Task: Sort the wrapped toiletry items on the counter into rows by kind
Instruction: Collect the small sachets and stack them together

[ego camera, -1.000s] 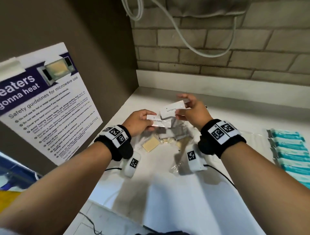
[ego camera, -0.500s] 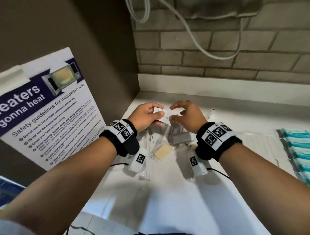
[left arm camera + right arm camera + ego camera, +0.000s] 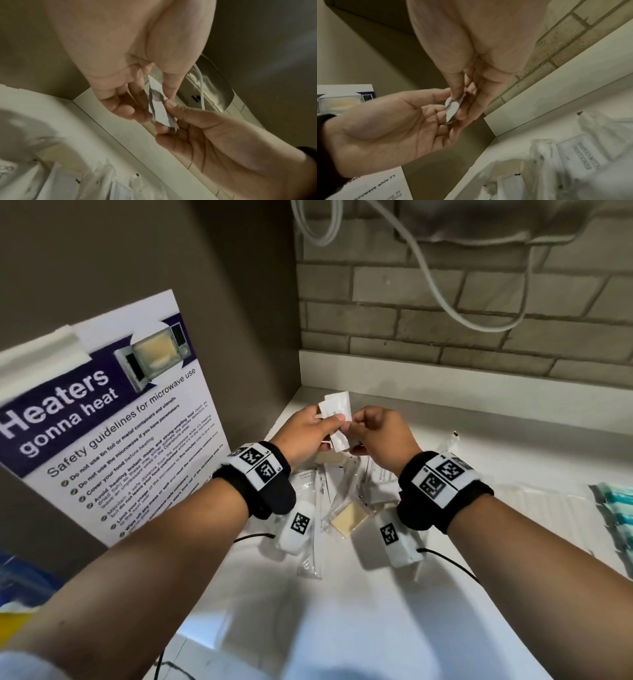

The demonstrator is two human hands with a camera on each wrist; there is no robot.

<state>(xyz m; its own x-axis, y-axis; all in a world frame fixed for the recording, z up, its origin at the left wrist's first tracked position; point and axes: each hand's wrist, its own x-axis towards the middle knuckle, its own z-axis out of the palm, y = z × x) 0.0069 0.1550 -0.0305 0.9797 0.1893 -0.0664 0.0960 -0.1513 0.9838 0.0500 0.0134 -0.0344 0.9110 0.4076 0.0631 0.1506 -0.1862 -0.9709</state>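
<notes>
Counter front: a bare white stretch of the counter (image 3: 342,628) is seen nearest, between the two forearms; its near edge is cut off by the frame
Pile: clear-wrapped toiletry items (image 3: 346,501) are heaped under the wrists, overlapping; a tan square pad (image 3: 349,520) lies among them; a packet printed "shampoo with conditioner" (image 3: 585,155) is seen from the right wrist view
Right side: a row of teal-wrapped items (image 3: 613,515) is laid at the counter's right edge, well apart from the pile
Left hand: the left hand (image 3: 305,433) is raised above the pile; small white sachets (image 3: 337,419) are pinched between its thumb and curled fingers
Right hand: the right hand (image 3: 380,436) is closed on the same sachets from the other side, thumb against fingers; how many sachets are held cannot be told
Left edge: a microwave safety poster (image 3: 113,419) is fixed to the side wall, close beside the left forearm
Far edge: a white upstand (image 3: 479,381) borders the counter; a brick wall (image 3: 445,302) and a hanging white cable (image 3: 438,285) are seen above
</notes>
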